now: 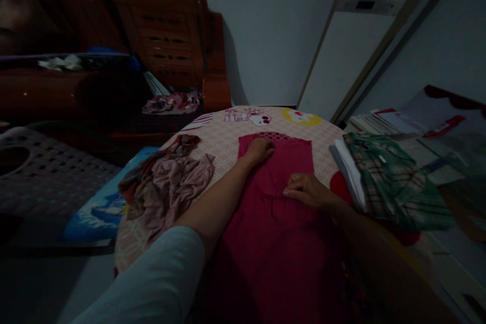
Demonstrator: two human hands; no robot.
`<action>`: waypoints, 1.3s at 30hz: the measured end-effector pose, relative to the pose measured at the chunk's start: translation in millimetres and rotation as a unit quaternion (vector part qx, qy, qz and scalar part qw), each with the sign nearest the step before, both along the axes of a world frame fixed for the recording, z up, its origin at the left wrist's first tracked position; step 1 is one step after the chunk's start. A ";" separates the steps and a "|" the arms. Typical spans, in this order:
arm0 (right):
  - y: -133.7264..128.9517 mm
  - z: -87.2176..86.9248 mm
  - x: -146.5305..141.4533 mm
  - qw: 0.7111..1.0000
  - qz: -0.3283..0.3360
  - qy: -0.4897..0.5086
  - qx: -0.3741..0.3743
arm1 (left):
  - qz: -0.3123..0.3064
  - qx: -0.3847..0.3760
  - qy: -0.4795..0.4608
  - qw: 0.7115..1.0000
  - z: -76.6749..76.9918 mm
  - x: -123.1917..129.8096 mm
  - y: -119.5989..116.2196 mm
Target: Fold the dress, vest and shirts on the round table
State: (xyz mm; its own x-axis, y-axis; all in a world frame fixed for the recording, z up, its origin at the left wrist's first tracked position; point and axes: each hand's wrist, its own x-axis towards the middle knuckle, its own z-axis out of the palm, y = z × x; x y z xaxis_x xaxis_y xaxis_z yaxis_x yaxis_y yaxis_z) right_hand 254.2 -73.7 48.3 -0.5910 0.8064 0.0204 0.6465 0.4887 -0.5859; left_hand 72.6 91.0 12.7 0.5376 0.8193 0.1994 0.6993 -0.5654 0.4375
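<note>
A deep pink garment (279, 223) lies spread lengthwise on a round table, its far end roughly squared off and its near part running down toward me in shadow. On the upper left of the cloth rests my left hand (260, 151), fingers curled against the fabric. My right hand (305, 190) is lower and to the right, thumb and forefinger pinched together at the garment's surface. Creases run through the fabric between both hands. The near end of the garment is too dark to make out.
The patterned tablecloth (224, 144) shows around the garment. Crumpled clothes (178, 179) lie at left; a folded green plaid shirt (395, 177) sits on other folded cloth at right. Beyond stand a wooden bench (159, 25), a white plastic chair (56, 177) and a tall white appliance (353, 45).
</note>
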 end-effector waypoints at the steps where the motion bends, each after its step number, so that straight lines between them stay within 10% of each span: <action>1: 0.1 -1.2 -0.3 1.000 0.002 -0.007 0.010 | 0.003 0.004 0.003 1.000 0.3 -1.0 -0.1; 11: 0.9 -6.2 -1.0 0.997 0.002 -0.058 0.046 | 0.069 0.006 -0.103 0.992 22.8 -15.0 6.7; 18: -12.8 38.3 15.4 0.997 -0.069 -0.014 0.043 | -0.089 -0.051 -0.351 0.931 123.3 -26.3 -47.2; 24: -46.9 33.7 13.6 0.989 -0.050 -0.122 -0.060 | -0.061 0.023 -0.395 0.917 193.8 -67.2 -122.9; 28: -70.9 16.0 11.7 0.982 -0.090 -0.161 -0.033 | -0.110 -0.003 -0.308 0.945 178.6 -64.7 -135.5; 33: -89.7 5.0 15.2 0.973 -0.146 -0.172 0.043 | -0.260 -0.077 0.042 0.962 108.9 -61.7 -159.6; 39: -98.2 5.4 12.9 0.973 -0.125 -0.183 0.060 | -0.170 -0.058 0.135 0.975 44.7 -74.8 -193.5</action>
